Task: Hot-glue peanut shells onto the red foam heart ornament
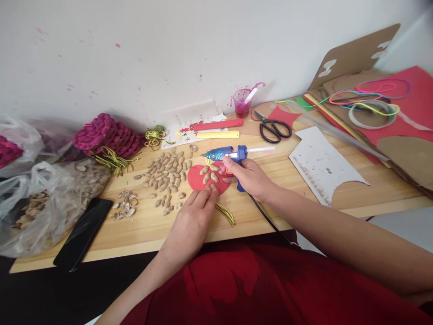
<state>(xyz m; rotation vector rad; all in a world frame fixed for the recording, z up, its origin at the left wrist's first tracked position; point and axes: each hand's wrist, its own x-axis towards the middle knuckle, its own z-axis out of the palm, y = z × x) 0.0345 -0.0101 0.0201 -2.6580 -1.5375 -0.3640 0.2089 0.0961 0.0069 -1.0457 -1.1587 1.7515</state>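
My right hand (252, 178) is wrapped round a blue hot glue gun (241, 155), its nozzle pointing left and a clear glue stick (262, 149) sticking out of its back. Under the gun lies a red paper disc (194, 177), with several unshelled peanuts (206, 178) on it. The fingers of my left hand (194, 212) are drawn together at the disc's near edge, pinching a peanut (213, 186) against the paper. A yellow-green string tassel (226, 214) comes out from beneath the disc, and a yellow loop (207, 161) shows at its far edge.
Loose peanuts (165, 170) and cracked shells (126, 206) lie leftward, beside a phone (83, 232) and a plastic bag (64, 194). Magenta-painted peanut discs (104, 135) are stacked behind. Black scissors (274, 130), a pink cup (242, 108) and white card (326, 162) lie right. A black cord (265, 215) crosses the table edge.
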